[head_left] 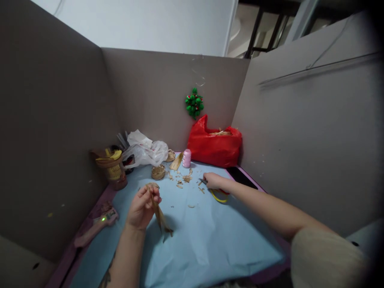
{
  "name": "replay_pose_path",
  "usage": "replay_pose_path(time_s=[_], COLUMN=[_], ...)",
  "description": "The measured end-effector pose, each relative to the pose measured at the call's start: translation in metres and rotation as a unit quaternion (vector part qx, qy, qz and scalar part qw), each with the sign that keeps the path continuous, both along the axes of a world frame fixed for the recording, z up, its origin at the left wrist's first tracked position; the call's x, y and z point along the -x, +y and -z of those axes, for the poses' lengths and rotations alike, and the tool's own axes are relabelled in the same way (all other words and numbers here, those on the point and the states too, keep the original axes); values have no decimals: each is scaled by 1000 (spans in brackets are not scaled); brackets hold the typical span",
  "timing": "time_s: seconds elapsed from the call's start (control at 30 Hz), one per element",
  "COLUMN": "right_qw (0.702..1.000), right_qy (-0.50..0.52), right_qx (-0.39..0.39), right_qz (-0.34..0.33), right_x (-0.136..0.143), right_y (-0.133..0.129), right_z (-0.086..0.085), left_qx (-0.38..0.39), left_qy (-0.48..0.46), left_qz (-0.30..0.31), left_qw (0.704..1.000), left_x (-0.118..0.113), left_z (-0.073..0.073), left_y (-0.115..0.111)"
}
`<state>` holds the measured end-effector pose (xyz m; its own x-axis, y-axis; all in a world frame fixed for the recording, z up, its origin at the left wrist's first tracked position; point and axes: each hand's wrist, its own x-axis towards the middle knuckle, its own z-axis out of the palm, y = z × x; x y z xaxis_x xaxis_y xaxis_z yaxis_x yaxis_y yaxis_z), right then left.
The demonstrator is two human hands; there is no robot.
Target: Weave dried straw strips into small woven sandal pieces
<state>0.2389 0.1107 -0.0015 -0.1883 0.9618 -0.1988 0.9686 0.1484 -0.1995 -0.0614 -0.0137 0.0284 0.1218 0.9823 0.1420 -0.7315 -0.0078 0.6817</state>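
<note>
My left hand (pixel 143 206) is closed with fingertips pinched on a dried husk strip (pixel 160 218), which hangs down over the blue sheet. A small tan rounded piece (pixel 153 185) shows at the top of those fingers; its form is mostly hidden. Farther right, my right hand (pixel 212 181) is closed around the middle of a pair of scissors. The yellow-and-red handles of the scissors (pixel 219 198) stick out below the hand and the dark tip points left. Husk scraps (pixel 187 179) lie just left of it. A small round woven basket (pixel 158 172) sits between both hands, farther back.
Behind stand a pink thread spool (pixel 186 158) and a red bag (pixel 214 144) of dried strips. At left are a white plastic bag (pixel 145 152), a brown tub (pixel 111 170) and a pink glue gun (pixel 97 228). Grey partitions (pixel 168 92) enclose the table; a dark flat object (pixel 241 178) lies right.
</note>
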Motion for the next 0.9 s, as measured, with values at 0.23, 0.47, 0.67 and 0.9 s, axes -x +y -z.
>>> replay_pose_path(time_s=[0.23, 0.47, 0.67, 0.9], right_qw=[983, 997, 983, 970], right_qy=[-77, 15, 40, 161], right_qx=[109, 11, -134, -109], right_qz=[-124, 79, 122, 147], right_x=[-44, -67, -43, 79], right_y=[-6, 14, 6, 9], right_z=[-41, -16, 23, 60], left_qx=[-11, -14, -47, -122], left_qy=[-2, 3, 44, 91], left_qz=[12, 11, -81, -145], left_qw=[1000, 1000, 995, 978], left_x=[0, -1, 6, -9], left_z=[1, 0, -34, -96], left_y=[0, 0, -23, -66])
